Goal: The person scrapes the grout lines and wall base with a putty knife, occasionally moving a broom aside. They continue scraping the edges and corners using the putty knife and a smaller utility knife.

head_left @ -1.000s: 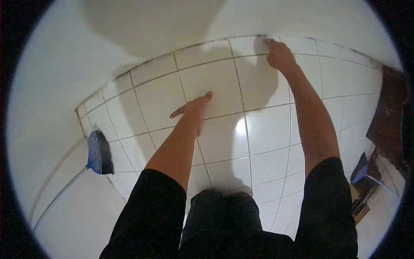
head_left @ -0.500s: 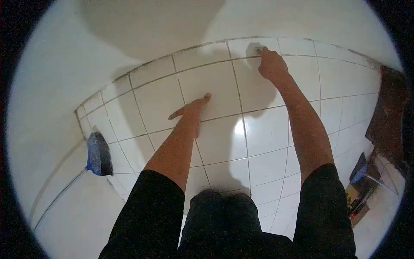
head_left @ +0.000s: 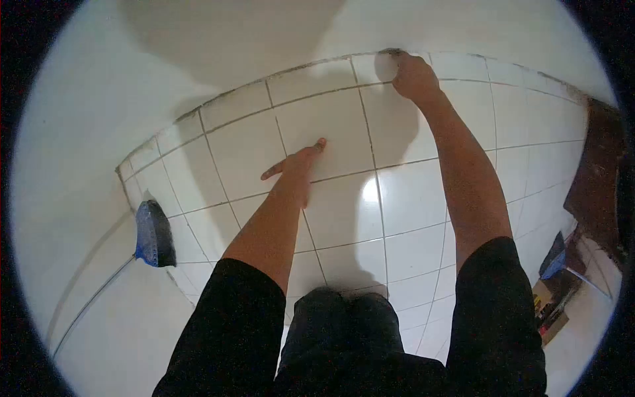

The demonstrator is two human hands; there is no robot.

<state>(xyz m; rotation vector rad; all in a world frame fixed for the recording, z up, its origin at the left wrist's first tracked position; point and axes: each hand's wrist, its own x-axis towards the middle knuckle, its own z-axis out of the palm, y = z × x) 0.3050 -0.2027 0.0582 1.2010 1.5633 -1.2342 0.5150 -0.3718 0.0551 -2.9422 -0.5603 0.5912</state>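
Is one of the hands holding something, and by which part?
The left hand is spread on the tiles, holding nothing. The right hand is curled at their far edge; whether it holds anything cannot be told.

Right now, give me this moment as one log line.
left hand: spread on tiled floor | right hand: curled by wall, grip unclear | broom: left side

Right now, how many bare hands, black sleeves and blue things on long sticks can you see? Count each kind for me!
Bare hands, left hand and right hand: 2
Black cloth sleeves, left sleeve and right sleeve: 2
Blue-headed tools on thin sticks, left tool and right tool: 2
Total: 6
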